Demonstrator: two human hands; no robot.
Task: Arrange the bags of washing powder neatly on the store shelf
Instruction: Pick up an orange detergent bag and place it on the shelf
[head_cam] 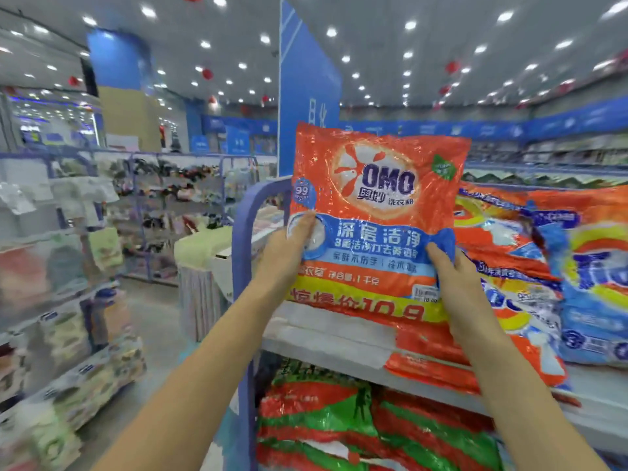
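I hold an orange OMO washing powder bag (373,185) upright above the left end of the white store shelf (326,338). My left hand (289,249) grips its left edge and my right hand (455,277) grips its lower right corner. Behind it on the shelf, to the right, other orange, blue and yellow washing powder bags (530,266) lean against one another. A flat orange bag (428,365) lies on the shelf under the held one.
Red and green bags (339,423) fill the shelf below. A blue shelf end frame (243,266) stands at the left, with a tall blue sign (306,83) above. An aisle (149,334) and racks of goods (51,283) lie to the left.
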